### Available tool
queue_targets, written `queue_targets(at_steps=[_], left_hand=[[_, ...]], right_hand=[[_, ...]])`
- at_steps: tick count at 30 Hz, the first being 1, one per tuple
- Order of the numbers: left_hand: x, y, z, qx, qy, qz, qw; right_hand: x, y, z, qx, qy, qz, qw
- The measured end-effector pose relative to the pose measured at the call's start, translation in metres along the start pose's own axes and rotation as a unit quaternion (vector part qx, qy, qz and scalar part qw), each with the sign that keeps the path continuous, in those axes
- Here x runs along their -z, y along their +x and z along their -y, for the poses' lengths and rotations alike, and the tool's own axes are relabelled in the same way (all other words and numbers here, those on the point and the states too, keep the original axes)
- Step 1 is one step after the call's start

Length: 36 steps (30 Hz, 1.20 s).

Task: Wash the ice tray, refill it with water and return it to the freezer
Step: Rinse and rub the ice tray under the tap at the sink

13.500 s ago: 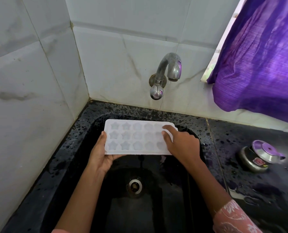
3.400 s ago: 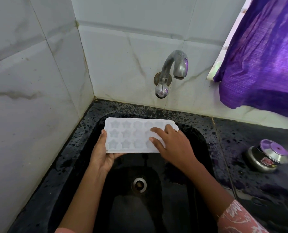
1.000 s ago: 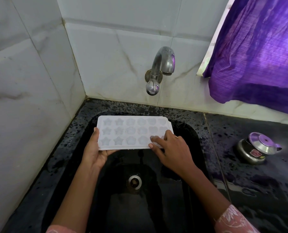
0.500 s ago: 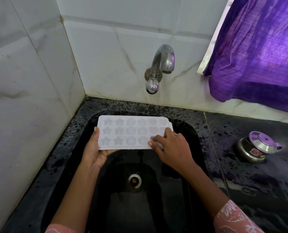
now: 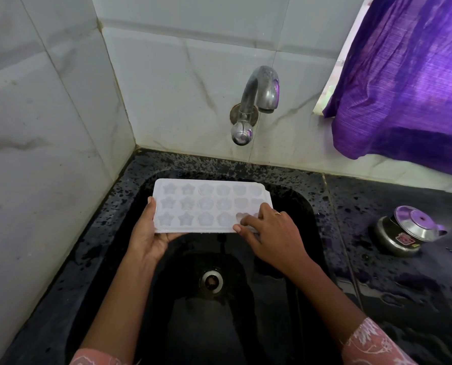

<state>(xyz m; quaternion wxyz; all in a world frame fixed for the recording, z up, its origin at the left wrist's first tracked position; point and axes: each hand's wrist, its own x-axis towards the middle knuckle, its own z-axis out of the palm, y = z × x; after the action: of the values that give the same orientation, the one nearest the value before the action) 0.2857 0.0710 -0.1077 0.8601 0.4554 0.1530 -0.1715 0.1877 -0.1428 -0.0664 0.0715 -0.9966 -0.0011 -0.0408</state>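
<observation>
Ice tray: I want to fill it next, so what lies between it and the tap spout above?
Nothing. In the head view the stretch from the tap down to the ice tray is bare wall tile and sink rim; no water runs.

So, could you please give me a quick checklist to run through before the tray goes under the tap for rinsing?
1. Left hand has a grip on the ice tray, thumb on its left edge, palm under it: ok.
2. Right hand steadies the tray, fingers on the near right cells: ok.
3. Tray is held over the sink, above the drain: ok.
4. Tray faces cells up and about level: ok.
5. Water running from the tap: not ok, no stream shows.
6. Cells free of residue: cannot tell.
</observation>
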Motion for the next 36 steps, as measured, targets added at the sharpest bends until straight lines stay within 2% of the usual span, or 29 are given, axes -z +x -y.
queue_targets(at_steps=[4, 9, 16, 36], left_hand=[[-0.001, -0.001, 0.002, 0.002, 0.004, 0.005, 1.000], [0.000, 0.000, 0.002, -0.002, 0.004, 0.004, 1.000], [-0.006, -0.002, 0.004, 0.001, 0.006, 0.003, 1.000], [-0.008, -0.005, 0.005, 0.004, -0.004, -0.008, 1.000]], right_hand=[[0.002, 0.002, 0.000, 0.001, -0.021, 0.007, 1.000], [0.007, 0.005, 0.011, 0.011, 0.020, -0.047, 0.999], [-0.001, 0.010, 0.024, 0.039, 0.014, 0.011, 0.999], [-0.006, 0.011, 0.026, 0.018, 0.030, 0.007, 0.999]])
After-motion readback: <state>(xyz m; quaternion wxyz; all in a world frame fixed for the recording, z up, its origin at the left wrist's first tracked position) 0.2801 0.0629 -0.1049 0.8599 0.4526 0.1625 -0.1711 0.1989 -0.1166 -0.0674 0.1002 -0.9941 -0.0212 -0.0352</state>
